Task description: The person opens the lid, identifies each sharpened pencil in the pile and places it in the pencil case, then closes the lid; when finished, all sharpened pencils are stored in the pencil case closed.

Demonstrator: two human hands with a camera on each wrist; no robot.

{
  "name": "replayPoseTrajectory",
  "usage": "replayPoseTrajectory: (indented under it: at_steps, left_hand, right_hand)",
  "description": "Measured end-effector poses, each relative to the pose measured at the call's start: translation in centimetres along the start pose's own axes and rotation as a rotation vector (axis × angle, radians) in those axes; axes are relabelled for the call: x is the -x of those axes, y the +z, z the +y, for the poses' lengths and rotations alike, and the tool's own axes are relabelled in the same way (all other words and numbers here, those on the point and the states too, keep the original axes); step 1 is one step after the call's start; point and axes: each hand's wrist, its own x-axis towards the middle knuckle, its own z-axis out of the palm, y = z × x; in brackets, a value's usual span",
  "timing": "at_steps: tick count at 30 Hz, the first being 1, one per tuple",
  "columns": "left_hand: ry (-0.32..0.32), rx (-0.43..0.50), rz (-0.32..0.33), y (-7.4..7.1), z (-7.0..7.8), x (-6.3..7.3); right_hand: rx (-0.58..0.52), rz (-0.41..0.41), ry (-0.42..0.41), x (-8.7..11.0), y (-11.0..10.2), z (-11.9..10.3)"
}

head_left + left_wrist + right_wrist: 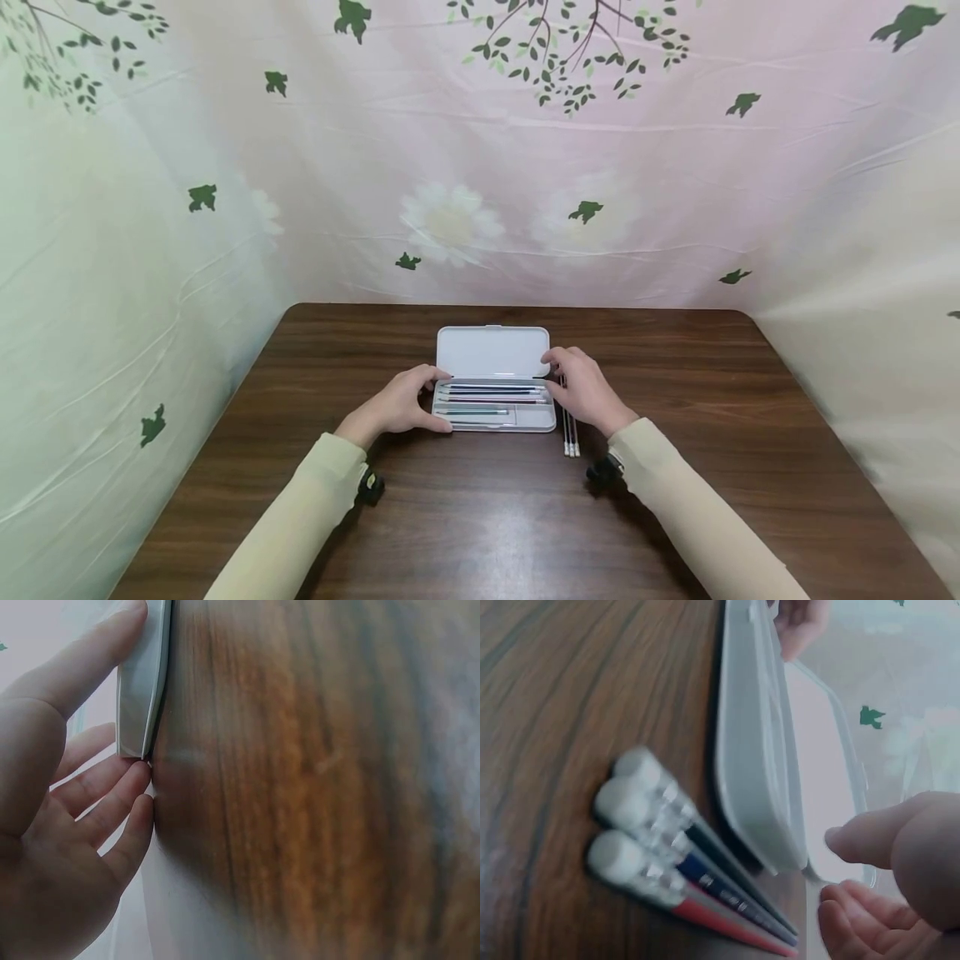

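Observation:
A white pencil case [493, 350] lies open on the table, its lid tipped back on the far side. Several pencils [491, 392] lie lengthwise inside it. My left hand [401, 402] holds the case's left end, thumb at the near corner and fingers along the end and far corner. By the right edge of the lid is my right hand [587, 390], thumb and fingers apart with nothing between them. Beside the case's right end, partly below that hand, lie three pencils [705, 862] with white erasers, side by side; their far ends are hidden in the head view.
The dark wooden table [480, 517] has rounded far corners. A pale cloth [480, 150] with leaf, bird and flower prints hangs behind it and along both sides.

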Motion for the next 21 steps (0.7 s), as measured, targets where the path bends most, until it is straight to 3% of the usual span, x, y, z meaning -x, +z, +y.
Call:
replayPoseTrajectory:
  at_steps: [6,16,21]
  left_hand:
    - [0.001,0.012,0.004,-0.01,-0.19,0.09]
    - [-0.011,0.006,0.012,0.24,-0.41,0.05]
    - [-0.016,0.034,0.016,0.26,-0.34,0.08]
  right_hand:
    - [-0.016,-0.045,0.046,0.01,0.36,0.38]
    - [-0.064,0.017,0.011,-0.02,0.73,0.58]
    - [-0.11,0.025,0.043,-0.01,0.8,0.58]
